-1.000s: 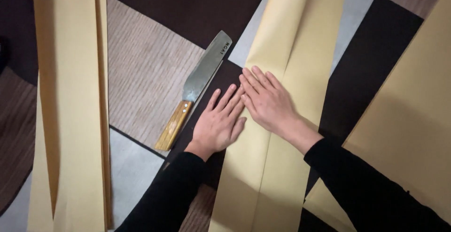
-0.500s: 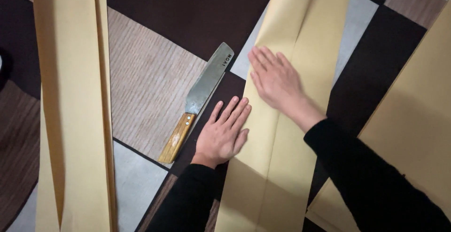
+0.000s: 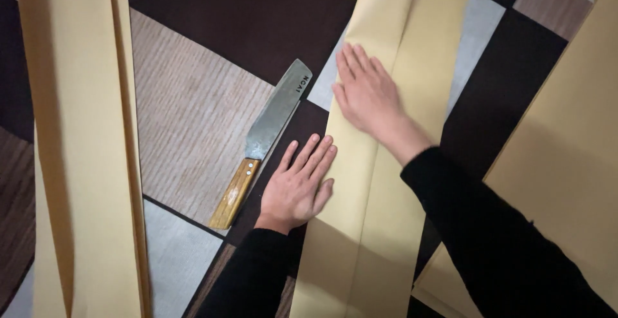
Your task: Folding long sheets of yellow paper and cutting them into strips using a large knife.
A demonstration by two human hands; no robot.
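Observation:
A long folded strip of tan paper (image 3: 412,54) lies on a patchwork carpet (image 3: 212,28). My right hand (image 3: 367,96) lies flat on the strip's folded left side, fingers together and pointing away from me. My left hand (image 3: 299,186) presses flat at the strip's left edge, lower down, partly on the carpet. Both hands hold nothing. A broad flat knife (image 3: 267,134) with a wooden handle lies on the carpet just left of my left hand, blade pointing away.
Another long folded tan strip (image 3: 80,150) lies along the left side. A large tan sheet (image 3: 566,163) covers the right side, partly under my right sleeve. The carpet has brown, grey and beige patches.
My right hand has slid up the strip, away from me and from my left hand. My left hand stays pressed at the strip's edge. The knife has not moved.

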